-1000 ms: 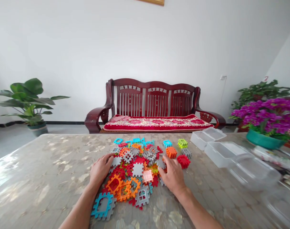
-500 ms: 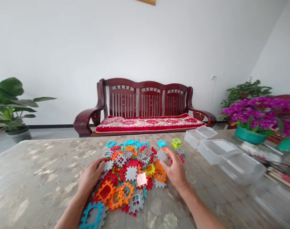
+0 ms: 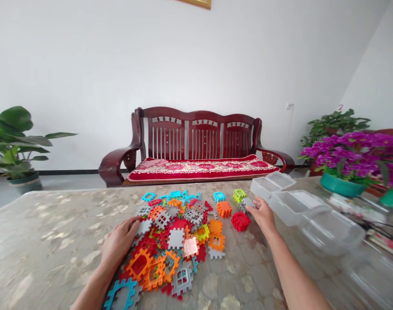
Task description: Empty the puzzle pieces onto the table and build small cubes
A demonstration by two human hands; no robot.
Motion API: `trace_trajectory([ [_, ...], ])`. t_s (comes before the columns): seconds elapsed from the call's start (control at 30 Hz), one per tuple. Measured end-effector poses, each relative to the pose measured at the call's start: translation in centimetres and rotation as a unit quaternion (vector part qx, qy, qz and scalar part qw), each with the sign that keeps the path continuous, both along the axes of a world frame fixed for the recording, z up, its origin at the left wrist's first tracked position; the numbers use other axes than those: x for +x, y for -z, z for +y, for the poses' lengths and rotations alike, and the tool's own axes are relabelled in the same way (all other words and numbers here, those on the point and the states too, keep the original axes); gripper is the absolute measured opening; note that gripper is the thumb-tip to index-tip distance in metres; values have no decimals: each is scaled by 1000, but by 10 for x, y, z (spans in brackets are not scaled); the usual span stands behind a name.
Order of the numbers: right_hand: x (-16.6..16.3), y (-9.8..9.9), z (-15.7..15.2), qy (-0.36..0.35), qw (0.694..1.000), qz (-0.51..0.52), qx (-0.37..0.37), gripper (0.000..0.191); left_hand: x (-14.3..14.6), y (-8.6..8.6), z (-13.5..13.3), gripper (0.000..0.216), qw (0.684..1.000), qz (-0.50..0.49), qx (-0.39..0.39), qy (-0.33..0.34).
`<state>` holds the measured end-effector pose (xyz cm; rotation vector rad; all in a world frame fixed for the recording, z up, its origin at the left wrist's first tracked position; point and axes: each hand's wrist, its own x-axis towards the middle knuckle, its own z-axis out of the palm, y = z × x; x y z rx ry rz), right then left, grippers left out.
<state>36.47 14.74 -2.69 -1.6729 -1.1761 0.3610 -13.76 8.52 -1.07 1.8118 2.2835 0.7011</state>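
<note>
A heap of flat interlocking plastic tiles (image 3: 173, 234) in orange, red, grey, blue and green lies on the marbled table (image 3: 54, 232). My left hand (image 3: 119, 243) rests flat on the heap's left side, fingers on a grey tile. My right hand (image 3: 263, 213) is stretched out to the right of the heap, fingers pinched on a grey tile (image 3: 248, 202) over a small grey stack. Close by sit a red stack (image 3: 240, 221), an orange stack (image 3: 224, 209), a green stack (image 3: 239, 194) and a blue stack (image 3: 219, 196).
Several clear plastic boxes (image 3: 291, 206) line the table's right side, with a larger clear tub (image 3: 332, 232) nearer me. A pot of purple flowers (image 3: 354, 161) stands at the far right. A red wooden bench (image 3: 196, 146) and a leafy plant (image 3: 15, 146) stand beyond the table.
My right hand lifted a grey tile from the heap and carried it right to the small grey stack beside the boxes. My left hand stayed on the heap.
</note>
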Motion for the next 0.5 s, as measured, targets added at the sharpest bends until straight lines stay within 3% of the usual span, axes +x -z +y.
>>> trace_trajectory([
  [0.33, 0, 4, 4, 22, 994, -102, -32, 66, -1, 1, 1, 42, 1000, -8, 9, 3],
  [0.5, 0, 1, 0, 15, 992, -124, -33, 54, -1, 0, 1, 44, 1000, -10, 7, -2],
])
